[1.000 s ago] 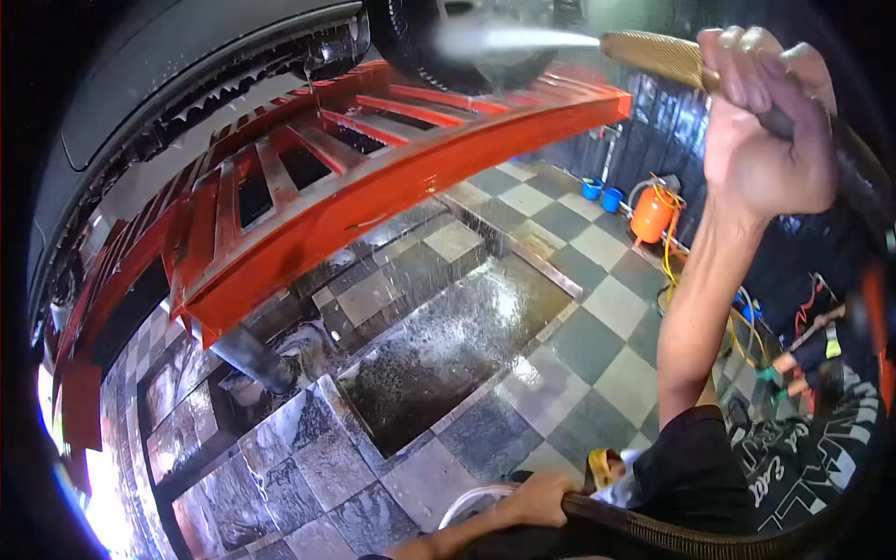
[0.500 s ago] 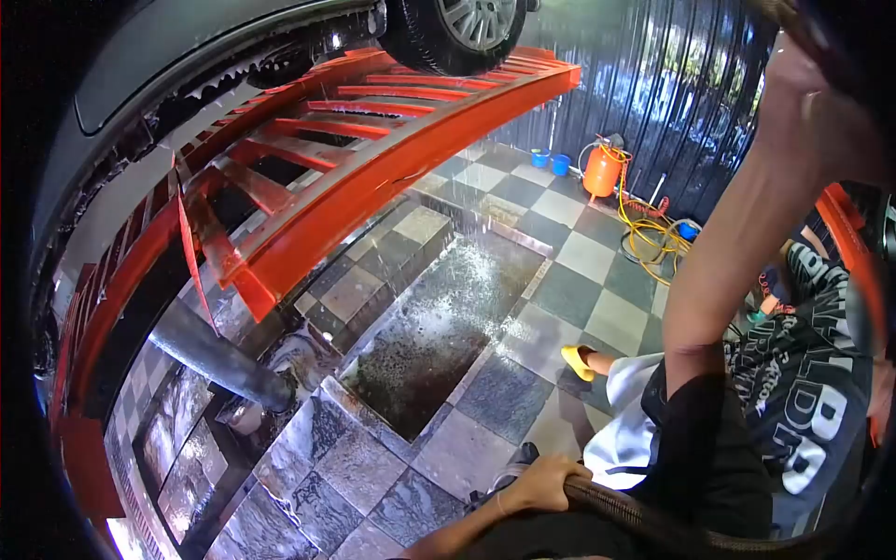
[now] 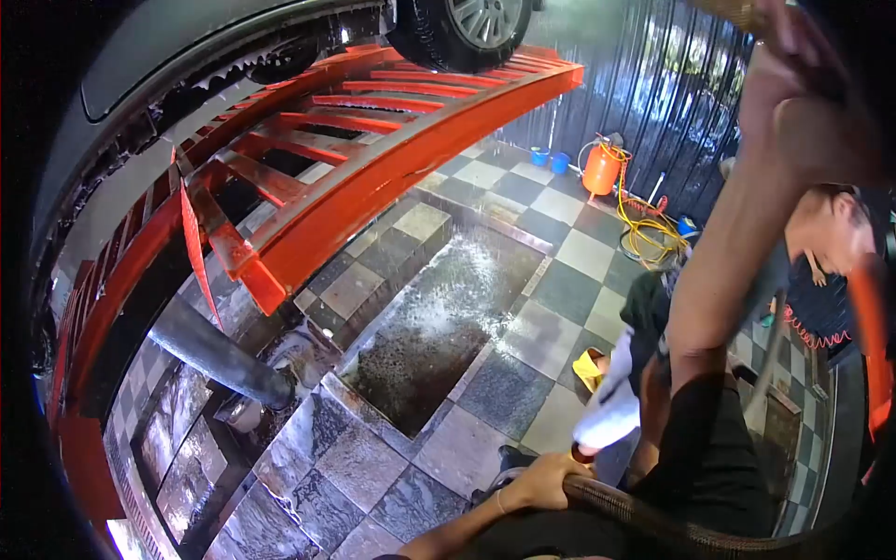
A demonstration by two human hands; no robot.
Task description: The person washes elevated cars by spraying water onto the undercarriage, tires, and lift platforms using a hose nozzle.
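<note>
My left hand (image 3: 544,482) is at the bottom centre, its fingers wrapped round a thick brown braided hose (image 3: 644,511) that runs off to the lower right. My right arm is raised along the right side. At the top right, my right hand (image 3: 789,47) is closed on a brown braided length at the frame edge; its fingertips are partly dark and cut off. Up to the left, a wet grey car (image 3: 224,56) with a black tyre (image 3: 429,47) stands on a raised orange lift ramp (image 3: 373,177). Water drips from it.
Below the ramp lie a wet floor pit (image 3: 420,345) and a grey lift column (image 3: 219,359). An orange tank (image 3: 602,173), a yellow hose (image 3: 653,233) and blue buckets (image 3: 551,161) stand by the corrugated wall. Another person (image 3: 826,233) is at the right; a yellow shoe (image 3: 588,369) shows nearby.
The person in the lettered black shirt beside my right arm has moved out of that spot. A bent-over person now shows farther right. My right hand has shifted slightly left; my left hand stays put.
</note>
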